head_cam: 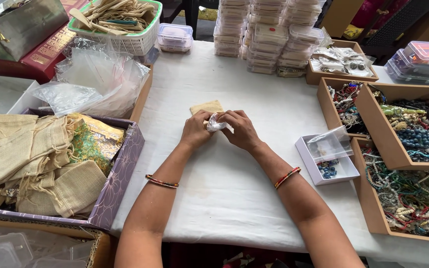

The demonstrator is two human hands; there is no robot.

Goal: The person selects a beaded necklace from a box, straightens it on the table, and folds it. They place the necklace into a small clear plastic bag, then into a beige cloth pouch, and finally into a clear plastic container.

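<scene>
I pinch a small clear plastic pouch [216, 123] between my left hand [196, 130] and right hand [242, 130], fingers pressed on it, just in front of the tan burlap pouch [206, 107] on the white tablecloth [224, 183].

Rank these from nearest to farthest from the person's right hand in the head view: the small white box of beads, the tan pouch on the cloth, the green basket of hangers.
1. Tan pouch: just beyond the right hand, on the white cloth.
2. Small white box: off to the right, by the bead trays.
3. Green basket: far back left corner.
</scene>
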